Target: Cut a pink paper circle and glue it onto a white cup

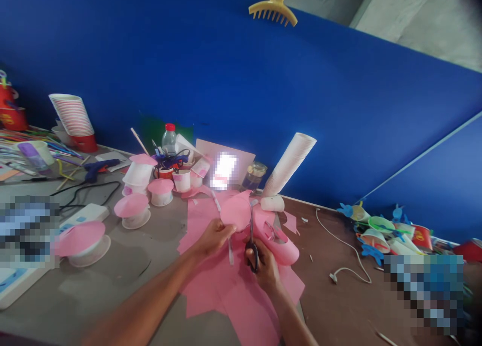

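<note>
My left hand [214, 237] pinches the lower left edge of a pink paper piece [235, 211], which has a rounded outline and a pointed tip at its upper right. Wrapped round the black handles of a pair of scissors [253, 253] is my right hand [263, 265]. The scissor blades point away from me, along the right edge of the pink piece. Larger pink sheets [205, 291] lie under both hands, and a curled pink strip [288, 250] sits just right of the scissors.
Paper cups topped with pink discs [131, 205] stand at the left, near a white power strip [22, 285] and a blue glue gun [98, 169]. A leaning cup stack [289, 165] rises behind. At the right are a white cable [352, 248] and colourful cups [380, 225].
</note>
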Demonstrator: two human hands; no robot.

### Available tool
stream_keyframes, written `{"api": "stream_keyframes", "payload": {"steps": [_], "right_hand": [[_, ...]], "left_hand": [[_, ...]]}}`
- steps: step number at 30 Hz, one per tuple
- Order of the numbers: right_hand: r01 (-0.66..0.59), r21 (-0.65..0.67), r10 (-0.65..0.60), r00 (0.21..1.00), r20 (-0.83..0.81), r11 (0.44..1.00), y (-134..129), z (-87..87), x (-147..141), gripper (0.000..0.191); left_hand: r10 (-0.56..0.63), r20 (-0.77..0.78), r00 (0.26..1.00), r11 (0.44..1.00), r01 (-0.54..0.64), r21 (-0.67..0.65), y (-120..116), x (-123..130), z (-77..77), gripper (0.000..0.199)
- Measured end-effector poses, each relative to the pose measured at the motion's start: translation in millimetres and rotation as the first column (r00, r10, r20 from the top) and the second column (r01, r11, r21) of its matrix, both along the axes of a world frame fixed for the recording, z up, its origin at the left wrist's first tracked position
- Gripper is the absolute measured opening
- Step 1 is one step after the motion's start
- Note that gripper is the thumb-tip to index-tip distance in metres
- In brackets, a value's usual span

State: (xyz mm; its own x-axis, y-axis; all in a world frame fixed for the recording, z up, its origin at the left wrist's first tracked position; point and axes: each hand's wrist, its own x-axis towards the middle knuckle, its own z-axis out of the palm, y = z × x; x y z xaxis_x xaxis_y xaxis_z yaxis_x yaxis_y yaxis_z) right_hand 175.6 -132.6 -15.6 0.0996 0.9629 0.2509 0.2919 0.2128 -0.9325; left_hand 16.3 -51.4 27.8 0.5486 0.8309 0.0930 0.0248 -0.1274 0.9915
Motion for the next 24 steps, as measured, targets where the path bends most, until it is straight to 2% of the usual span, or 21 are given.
{"api": "stream_keyframes", "payload": {"steps": [5,12,16,20,24], "right_hand": [[-0.004,-0.008,0.004,1.000,0.009,1.000,0,-0.9,0,0.039],[0.013,-0.011,-0.014,1.000,-0.015,1.000,-1,9.9,-5,0.043],[0.011,-0.003,-0.011,0.999,0.030,1.000,-2,14.5,-7,0.044],[0.002,-0.029,-0.002,1.000,0.024,1.000,-3,15.3,-7,0.045],[-0.004,-0.050,0.005,1.000,0.008,0.999,-3,14.2,-7,0.046]], "left_hand": [[0.000,0.002,1.000,1.000,0.000,0.004,2,-1,-1.0,0.037],[0.015,0.008,1.000,1.000,-0.015,0.003,6,-2,-7.5,0.038],[0.032,0.004,0.999,0.999,-0.032,0.005,6,-4,-5.4,0.036],[0.048,-0.018,0.999,0.999,-0.047,0.020,8,-7,-2.7,0.034],[0.048,-0.008,0.999,0.999,-0.048,0.023,14,-8,-7.2,0.031]]}}
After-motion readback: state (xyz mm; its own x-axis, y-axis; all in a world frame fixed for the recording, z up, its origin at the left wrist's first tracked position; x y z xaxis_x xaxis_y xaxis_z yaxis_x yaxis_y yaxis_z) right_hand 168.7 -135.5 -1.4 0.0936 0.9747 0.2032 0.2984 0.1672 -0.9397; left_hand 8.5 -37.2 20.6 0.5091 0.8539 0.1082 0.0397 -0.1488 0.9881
